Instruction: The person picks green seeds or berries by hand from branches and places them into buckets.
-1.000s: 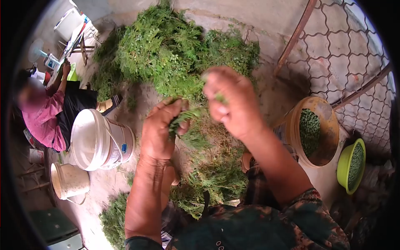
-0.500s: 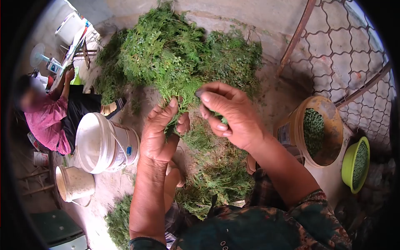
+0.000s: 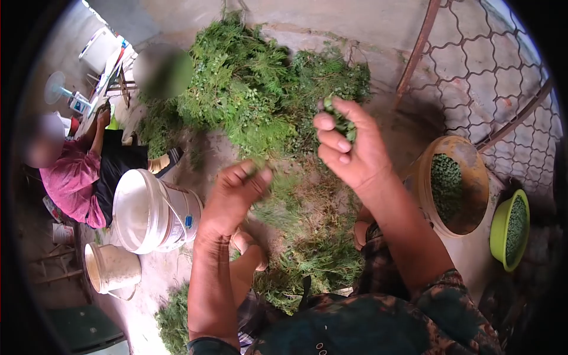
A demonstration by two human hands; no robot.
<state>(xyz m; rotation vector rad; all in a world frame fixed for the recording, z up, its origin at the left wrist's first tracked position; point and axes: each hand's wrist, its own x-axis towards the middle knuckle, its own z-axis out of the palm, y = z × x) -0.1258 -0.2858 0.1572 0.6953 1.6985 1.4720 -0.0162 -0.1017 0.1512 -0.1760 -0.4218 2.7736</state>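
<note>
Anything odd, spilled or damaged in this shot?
One oddity: a round blurred patch over the left side of the leafy pile. It hides the greenery there and looks like an image artefact. Loose cuttings litter the floor; no clear spill shows by the bucket or lime basin.

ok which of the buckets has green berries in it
The yellowish bucket on the right, beside the lime-green basin. Green berries show inside it; none show in the large white bucket or the smaller cream bucket on the left.

Pale fan (image 3: 54,87) far left, wavy wire mesh (image 3: 466,74) (brown bars (image 3: 418,50) alongside) far right.
</note>
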